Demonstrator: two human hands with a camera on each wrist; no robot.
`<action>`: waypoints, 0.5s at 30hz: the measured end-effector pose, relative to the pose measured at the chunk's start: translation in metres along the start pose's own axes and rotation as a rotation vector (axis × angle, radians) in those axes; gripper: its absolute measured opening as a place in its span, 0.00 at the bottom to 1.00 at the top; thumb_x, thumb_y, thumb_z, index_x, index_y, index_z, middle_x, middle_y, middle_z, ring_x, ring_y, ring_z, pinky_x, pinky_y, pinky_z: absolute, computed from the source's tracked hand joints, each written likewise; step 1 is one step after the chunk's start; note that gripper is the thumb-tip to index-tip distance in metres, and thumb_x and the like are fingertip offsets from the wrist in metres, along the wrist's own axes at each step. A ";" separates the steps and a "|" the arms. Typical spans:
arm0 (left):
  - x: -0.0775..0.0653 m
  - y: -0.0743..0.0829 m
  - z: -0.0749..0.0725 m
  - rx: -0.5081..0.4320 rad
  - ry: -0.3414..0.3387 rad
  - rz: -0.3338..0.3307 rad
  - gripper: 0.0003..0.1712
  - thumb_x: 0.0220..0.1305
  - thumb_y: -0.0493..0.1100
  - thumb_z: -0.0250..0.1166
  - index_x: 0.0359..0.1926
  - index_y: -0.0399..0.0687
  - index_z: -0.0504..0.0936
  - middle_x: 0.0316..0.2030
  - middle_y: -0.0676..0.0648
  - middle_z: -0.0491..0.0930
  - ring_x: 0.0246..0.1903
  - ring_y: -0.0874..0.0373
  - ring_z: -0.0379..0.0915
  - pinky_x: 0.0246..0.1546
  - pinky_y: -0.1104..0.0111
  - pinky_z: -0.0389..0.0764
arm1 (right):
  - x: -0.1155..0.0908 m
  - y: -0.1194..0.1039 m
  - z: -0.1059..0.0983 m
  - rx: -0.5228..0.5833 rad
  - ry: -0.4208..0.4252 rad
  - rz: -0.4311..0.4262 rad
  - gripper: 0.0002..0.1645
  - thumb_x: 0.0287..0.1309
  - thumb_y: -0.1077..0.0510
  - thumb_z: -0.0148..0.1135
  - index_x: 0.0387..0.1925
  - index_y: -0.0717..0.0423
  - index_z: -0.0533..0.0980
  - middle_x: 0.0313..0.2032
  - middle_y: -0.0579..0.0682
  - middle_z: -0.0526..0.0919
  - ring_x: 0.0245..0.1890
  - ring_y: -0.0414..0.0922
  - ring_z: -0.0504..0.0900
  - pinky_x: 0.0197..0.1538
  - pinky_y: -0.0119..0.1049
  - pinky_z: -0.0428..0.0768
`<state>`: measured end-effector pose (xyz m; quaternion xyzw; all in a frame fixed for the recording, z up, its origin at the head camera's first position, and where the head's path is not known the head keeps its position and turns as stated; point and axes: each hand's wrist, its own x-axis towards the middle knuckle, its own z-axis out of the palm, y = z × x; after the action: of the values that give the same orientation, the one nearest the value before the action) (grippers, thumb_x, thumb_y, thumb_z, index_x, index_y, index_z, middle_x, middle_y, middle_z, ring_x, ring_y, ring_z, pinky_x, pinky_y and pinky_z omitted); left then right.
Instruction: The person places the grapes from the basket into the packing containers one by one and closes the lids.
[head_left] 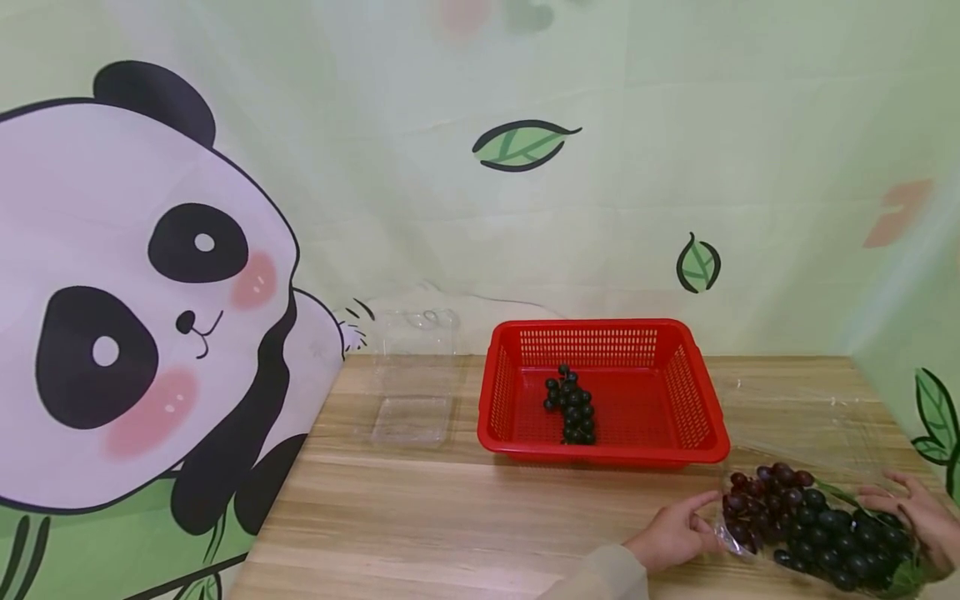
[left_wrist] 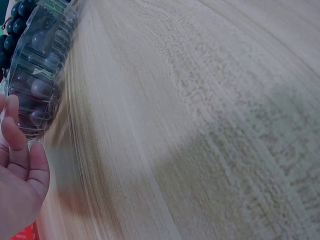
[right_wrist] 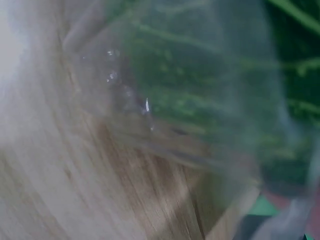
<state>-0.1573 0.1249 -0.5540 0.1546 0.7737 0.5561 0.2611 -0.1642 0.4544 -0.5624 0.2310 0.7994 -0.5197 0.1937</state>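
A clear plastic clamshell box (head_left: 738,542) lies at the table's right front with its lid (head_left: 802,421) raised behind it. Dark red grapes (head_left: 765,500) fill its left end, black grapes (head_left: 840,542) its right. My left hand (head_left: 678,532) holds the left end, its fingertips against the plastic; the left wrist view shows its fingers (left_wrist: 17,142) partly curled there. At the opposite end my right hand (head_left: 926,521) grips the box, part of it hidden by the grapes. Up close, the right wrist view gives only blurred clear plastic and green leaves (right_wrist: 200,85).
A red slotted basket (head_left: 600,454) stands at the middle back, holding one bunch of black grapes (head_left: 576,408). To its left is another clear clamshell box (head_left: 412,421), lid up. A panda-printed cloth (head_left: 420,208) hangs behind the wooden table (head_left: 420,525).
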 end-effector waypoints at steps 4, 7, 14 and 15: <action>-0.001 0.000 0.000 0.004 0.001 0.004 0.34 0.49 0.33 0.65 0.58 0.56 0.68 0.20 0.48 0.78 0.16 0.70 0.64 0.18 0.80 0.67 | -0.001 -0.002 0.001 -0.013 0.065 -0.008 0.86 0.25 0.31 0.67 0.57 0.76 0.18 0.24 0.46 0.77 0.49 0.68 0.63 0.20 0.37 0.59; -0.001 0.000 0.000 -0.004 -0.005 -0.004 0.34 0.49 0.33 0.65 0.58 0.56 0.68 0.21 0.47 0.79 0.16 0.70 0.64 0.18 0.79 0.67 | -0.004 -0.002 0.002 -0.021 0.103 -0.020 0.88 0.22 0.27 0.65 0.57 0.76 0.20 0.21 0.48 0.76 0.31 0.55 0.74 0.19 0.37 0.60; 0.000 0.001 0.000 -0.003 0.006 -0.021 0.34 0.48 0.33 0.65 0.58 0.57 0.68 0.21 0.48 0.79 0.16 0.70 0.64 0.18 0.79 0.66 | -0.002 0.000 0.005 0.086 0.253 0.018 0.56 0.56 0.35 0.42 0.63 0.71 0.30 0.20 0.45 0.73 0.14 0.40 0.57 0.21 0.37 0.62; 0.000 0.001 0.000 -0.005 0.006 -0.025 0.34 0.48 0.33 0.65 0.58 0.57 0.69 0.20 0.48 0.79 0.16 0.69 0.64 0.18 0.79 0.66 | 0.001 0.002 0.003 0.091 0.259 0.009 0.54 0.58 0.35 0.38 0.63 0.71 0.31 0.23 0.47 0.75 0.15 0.42 0.58 0.22 0.38 0.62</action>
<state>-0.1576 0.1257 -0.5535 0.1424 0.7751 0.5552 0.2660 -0.1637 0.4523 -0.5656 0.3082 0.7924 -0.5203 0.0806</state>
